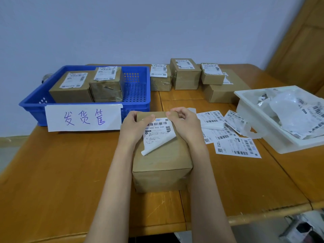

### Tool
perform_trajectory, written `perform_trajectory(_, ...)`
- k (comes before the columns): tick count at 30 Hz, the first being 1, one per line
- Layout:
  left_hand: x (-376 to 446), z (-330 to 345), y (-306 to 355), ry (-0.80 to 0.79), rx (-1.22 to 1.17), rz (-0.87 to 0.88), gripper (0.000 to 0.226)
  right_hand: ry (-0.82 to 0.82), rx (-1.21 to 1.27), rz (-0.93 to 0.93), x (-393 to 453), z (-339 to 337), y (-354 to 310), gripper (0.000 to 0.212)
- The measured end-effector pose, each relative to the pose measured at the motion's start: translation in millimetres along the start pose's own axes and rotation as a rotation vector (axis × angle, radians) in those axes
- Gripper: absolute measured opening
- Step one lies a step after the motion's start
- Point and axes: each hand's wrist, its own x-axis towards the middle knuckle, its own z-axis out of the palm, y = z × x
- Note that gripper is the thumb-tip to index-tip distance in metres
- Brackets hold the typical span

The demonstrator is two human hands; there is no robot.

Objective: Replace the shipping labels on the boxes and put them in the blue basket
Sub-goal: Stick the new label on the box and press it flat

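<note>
A: Where is your box?
B: The matte cardboard box (162, 165) sits on the wooden counter (61, 172), before the perforated blue basket (136, 92).
A: Fingers?
B: Your left hand (135, 126) and right hand (185, 123) pinch the curling paper label (157, 135)

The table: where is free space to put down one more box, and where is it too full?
Free: the wooden table left of the box in hand, in front of the blue basket; also the basket's right part. Crowded: loose labels and the white tray on the right, and the waiting boxes along the far edge.
</note>
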Motion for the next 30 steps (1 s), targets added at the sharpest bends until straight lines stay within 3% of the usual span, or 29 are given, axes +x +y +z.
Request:
perform_trajectory(3, -2.2, -9.8, -1.8, -0.15, 0.016, -0.029, 0.062, -0.106, 0.117, 0.062, -4.0, -2.3, 0.3, 0.041)
perform_trajectory(6, -5.8, -13.1, -5.2, -0.144, 0.044, 0.049, 0.089, -0.107, 0.153, 0.07, -8.3, 1.4, -2.8, 0.049)
perform_trajectory(11, -6.2, -14.4, -10.0, 0.005, 0.261, 0.242, 0.051, -0.238, 0.269, 0.103, -23.5, -3.9, 3.4, 0.088)
perform_trajectory(14, -6.3, -15.8, -12.1, 0.003, 0.235, 0.261, 0.051, -0.263, 0.272, 0.087, -28.3, -7.2, 5.9, 0.096)
perform_trajectory(19, -14.4, -22.8, -9.8, -0.184, 0.226, 0.251, 0.072, -0.295, 0.277, 0.128, -33.0, -10.7, 3.1, 0.098)
perform_trajectory(23, -31.1, -34.0, -8.8, -0.242, 0.174, 0.269, 0.084, -0.298, 0.23, 0.136, -35.7, -11.1, -4.7, 0.1)
perform_trajectory(27, -41.8, -39.7, -13.8, -0.343, 0.12, 0.271, 0.066, -0.209, 0.194, 0.122, -39.6, -10.3, -11.4, 0.093)
perform_trajectory(30, -42.4, -38.9, -17.5, -0.327, 0.09, 0.276, 0.053, -0.132, 0.141, 0.066, -44.8, -8.6, -7.4, 0.076)
